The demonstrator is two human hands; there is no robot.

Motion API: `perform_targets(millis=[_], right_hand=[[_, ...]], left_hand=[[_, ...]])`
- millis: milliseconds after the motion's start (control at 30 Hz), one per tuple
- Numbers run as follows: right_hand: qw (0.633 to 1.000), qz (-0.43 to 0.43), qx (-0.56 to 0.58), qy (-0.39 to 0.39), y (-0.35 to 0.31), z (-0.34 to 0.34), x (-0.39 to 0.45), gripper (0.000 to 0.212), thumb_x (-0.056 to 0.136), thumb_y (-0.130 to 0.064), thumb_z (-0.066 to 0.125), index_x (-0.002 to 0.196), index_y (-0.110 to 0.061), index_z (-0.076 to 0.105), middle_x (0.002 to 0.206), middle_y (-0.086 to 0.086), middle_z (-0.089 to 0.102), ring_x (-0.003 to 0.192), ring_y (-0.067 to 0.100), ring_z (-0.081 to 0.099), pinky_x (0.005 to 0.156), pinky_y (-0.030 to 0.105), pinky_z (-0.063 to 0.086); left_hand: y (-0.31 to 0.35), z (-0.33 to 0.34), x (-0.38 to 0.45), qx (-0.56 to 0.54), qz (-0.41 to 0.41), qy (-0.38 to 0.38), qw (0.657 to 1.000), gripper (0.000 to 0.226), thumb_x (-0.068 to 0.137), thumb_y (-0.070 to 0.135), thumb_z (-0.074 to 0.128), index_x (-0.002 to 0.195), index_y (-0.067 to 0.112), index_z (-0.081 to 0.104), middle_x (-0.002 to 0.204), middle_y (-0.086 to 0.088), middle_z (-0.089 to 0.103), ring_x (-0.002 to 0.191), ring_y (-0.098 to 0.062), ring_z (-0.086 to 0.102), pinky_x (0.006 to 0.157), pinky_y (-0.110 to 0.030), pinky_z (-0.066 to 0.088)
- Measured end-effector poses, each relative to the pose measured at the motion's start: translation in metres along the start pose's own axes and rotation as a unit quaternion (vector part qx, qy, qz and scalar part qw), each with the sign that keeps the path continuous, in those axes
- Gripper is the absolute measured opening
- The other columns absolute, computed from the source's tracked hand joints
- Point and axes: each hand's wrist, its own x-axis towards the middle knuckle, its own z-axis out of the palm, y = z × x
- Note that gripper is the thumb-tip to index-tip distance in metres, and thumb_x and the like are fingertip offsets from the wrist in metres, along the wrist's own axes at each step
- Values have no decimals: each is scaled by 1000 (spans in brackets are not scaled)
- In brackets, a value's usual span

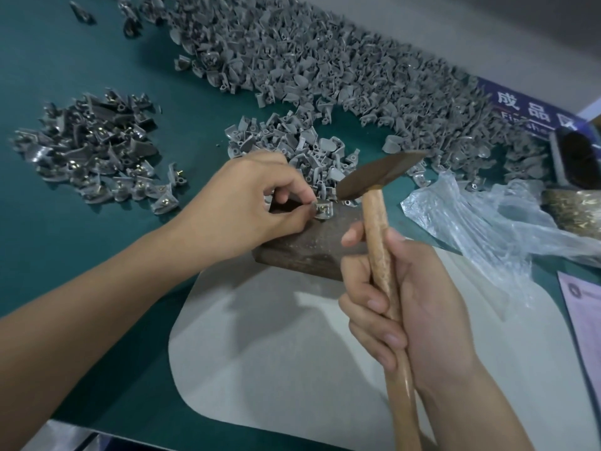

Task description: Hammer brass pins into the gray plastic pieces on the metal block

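- Left hand (247, 203): thumb and forefinger pinch a gray plastic piece (322, 211) with a brass pin (320, 208) in it, holding it on the top edge of the metal block (305, 249).
- Right hand (400, 307): all fingers wrapped around the wooden handle of the hammer (377, 177), forefinger extended along the shaft. Hammer head hangs just above and right of the held piece, not touching it.
- Metal block: dark, rusty, sitting at the far edge of a pale mat (292, 353) on the green bench (81, 255).
- Large heap of loose gray pieces (325, 70) across the back of the bench; a smaller cluster lies just behind the block.
- Separate pile of pinned pieces (94, 154) at left, brass showing.
- Crumpled clear plastic bag (481, 222) at right, with a mass of small brass parts (572, 209) beside it.
- Blue sign (533, 109) with white characters at far right.
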Motion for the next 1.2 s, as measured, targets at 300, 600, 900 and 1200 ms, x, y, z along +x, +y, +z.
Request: perform_targets(millis=[300,600,900,1200], right_hand=[[1000,26,-10,-11,1,2,2,32,100,-40,44,104,-14,62,58,1,32,31,5,23,32,12,30],[999,-24,23,-11,-1,-3,1,35,100,-40,41,99,-15,65,56,0,34,30,4,25,31,13,31],[923,-149,-226,273,-12,-40,3,16,94,-18,57,93,-20,73,67,1,52,46,12,45,35,24,39],[709,-82,-610,345,-4,-70,4,21,104,-41,53,96,-36,71,70,-3,65,69,18,63,60,36,49]], left_hand=[[-1,0,0,-5,2,-1,1000,6,84,18,83,87,18,78,75,4,56,75,-10,54,68,-15,37],[0,-1,0,-14,-10,-3,1000,10,83,24,80,89,16,79,75,5,57,77,-11,55,67,-14,39],[1,-1,-3,8,5,-7,1000,7,86,31,75,89,24,76,82,12,59,85,-11,58,77,-38,50],[4,2,-6,-2,31,-18,999,4,88,25,77,89,24,74,83,14,57,86,-13,58,76,-31,48]])
